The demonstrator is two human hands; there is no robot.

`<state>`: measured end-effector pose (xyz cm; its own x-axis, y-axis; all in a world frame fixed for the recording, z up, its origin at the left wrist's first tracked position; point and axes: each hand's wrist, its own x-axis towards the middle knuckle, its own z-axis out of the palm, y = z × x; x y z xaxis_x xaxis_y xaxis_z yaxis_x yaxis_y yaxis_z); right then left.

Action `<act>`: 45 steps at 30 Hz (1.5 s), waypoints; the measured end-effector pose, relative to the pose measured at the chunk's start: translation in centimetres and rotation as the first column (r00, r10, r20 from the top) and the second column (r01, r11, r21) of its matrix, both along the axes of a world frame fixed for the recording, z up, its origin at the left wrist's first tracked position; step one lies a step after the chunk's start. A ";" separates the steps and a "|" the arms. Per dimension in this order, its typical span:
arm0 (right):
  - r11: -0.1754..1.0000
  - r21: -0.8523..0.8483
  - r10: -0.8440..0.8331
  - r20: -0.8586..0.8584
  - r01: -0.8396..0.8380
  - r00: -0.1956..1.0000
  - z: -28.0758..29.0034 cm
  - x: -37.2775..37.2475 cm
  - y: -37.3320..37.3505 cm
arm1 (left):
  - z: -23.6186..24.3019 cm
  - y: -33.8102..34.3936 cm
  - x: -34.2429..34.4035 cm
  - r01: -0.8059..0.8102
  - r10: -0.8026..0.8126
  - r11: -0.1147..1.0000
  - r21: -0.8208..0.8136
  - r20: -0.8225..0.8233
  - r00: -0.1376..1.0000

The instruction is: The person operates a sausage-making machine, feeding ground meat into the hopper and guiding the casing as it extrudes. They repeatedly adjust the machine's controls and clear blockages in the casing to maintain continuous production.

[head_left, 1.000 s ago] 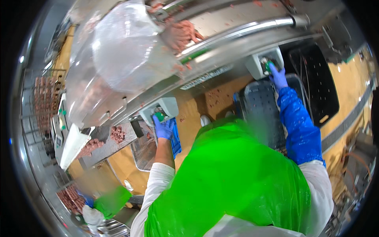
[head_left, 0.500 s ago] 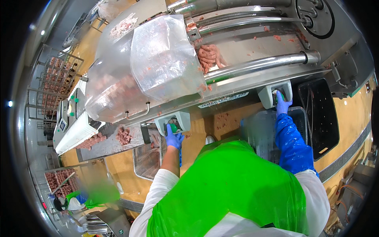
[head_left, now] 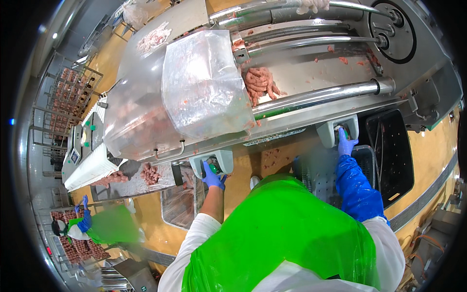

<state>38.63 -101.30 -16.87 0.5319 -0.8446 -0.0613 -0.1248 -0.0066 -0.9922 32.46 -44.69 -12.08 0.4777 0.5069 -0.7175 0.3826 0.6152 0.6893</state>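
My left hand, in a purple glove, reaches up to a grey button housing on the machine's front. Its thumb or a finger lies on the green button, and the other fingers are apart. Similarly, my right hand, gloved in purple under a blue sleeve cover, is at a second grey button housing. One finger points into its recess, where the button is mostly hidden. Neither hand holds anything. Above them on the metal machine, a heap of raw sausage lies beside a clear plastic cover.
Black crates stand on the right, a plastic-lined bin below the left housing. Sausage portions lie on a steel shelf. Far left, a person in a green apron stands by a sausage rack. Steel bars span the machine.
My view has tilted slightly, so the machine appears lower. Both hands remain at their housings. The person at far left now has an arm raised near the rack. A whitish shape shows at the top bar.
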 end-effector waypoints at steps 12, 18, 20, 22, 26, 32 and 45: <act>0.999 0.006 0.042 -0.065 -0.042 0.997 0.7 -0.3 0.1 | 2.8 -3.0 1.5 -0.227 0.229 0.950 0.214 0.016 0.973; 0.999 0.034 0.007 -0.073 -0.005 0.997 1.2 -0.5 0.4 | 3.6 -3.4 2.2 -0.290 0.318 0.932 0.219 -0.107 0.942; 1.000 0.029 0.008 -0.091 -0.005 0.996 1.2 -0.5 0.5 | 2.4 -2.9 2.0 -0.282 0.312 0.935 0.215 -0.118 0.943; 1.000 0.024 0.007 -0.112 -0.004 0.994 1.1 -0.5 0.4 | 1.5 -2.2 1.2 -0.244 0.256 0.956 0.164 -0.059 0.965; 1.000 0.018 -0.002 -0.121 0.004 0.993 0.7 -0.5 0.1 | 1.1 -2.2 1.1 -0.222 0.234 0.961 0.165 -0.055 0.971; 1.000 0.019 0.010 -0.120 -0.008 0.993 0.6 -0.5 0.1 | 1.4 -2.3 1.0 -0.204 0.212 0.965 0.162 -0.039 0.976; 0.944 0.330 -0.064 0.080 0.034 0.995 -2.3 -0.3 -0.5 | 2.0 -2.3 1.6 -0.176 0.196 0.973 0.146 -0.136 0.971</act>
